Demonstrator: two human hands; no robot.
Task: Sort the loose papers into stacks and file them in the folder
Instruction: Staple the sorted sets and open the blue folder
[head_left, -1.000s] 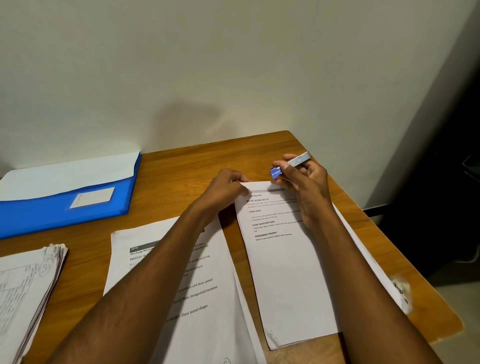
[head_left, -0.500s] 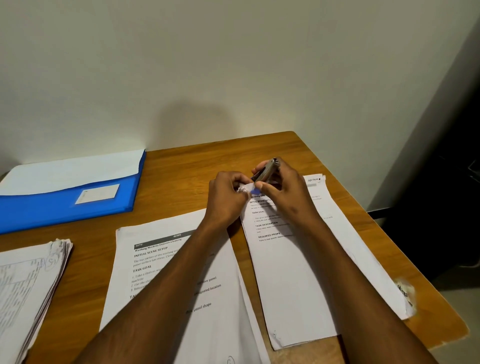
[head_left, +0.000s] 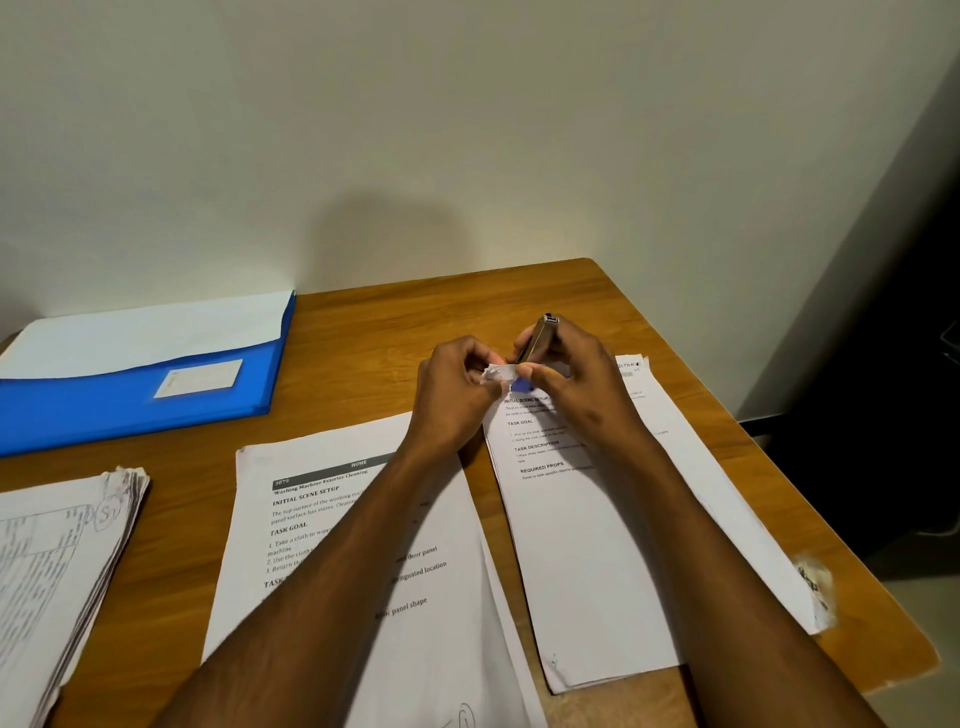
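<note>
Papers lie in three lots on the wooden worktop (head_left: 395, 332): a worn stack (head_left: 57, 561) at left, a printed sheet (head_left: 332, 525) in the middle, and a right stack (head_left: 597, 545). Left hand (head_left: 457, 395) fingers pinch the right stack's raised top corner (head_left: 500, 372). Right hand (head_left: 571, 384) fingers curl round a small stapler (head_left: 537, 340) at that corner. Far left, the blue folder (head_left: 130, 400) lies shut.

Dim warm light; soft wall (head_left: 467, 130) shadow, bowed edges.
</note>
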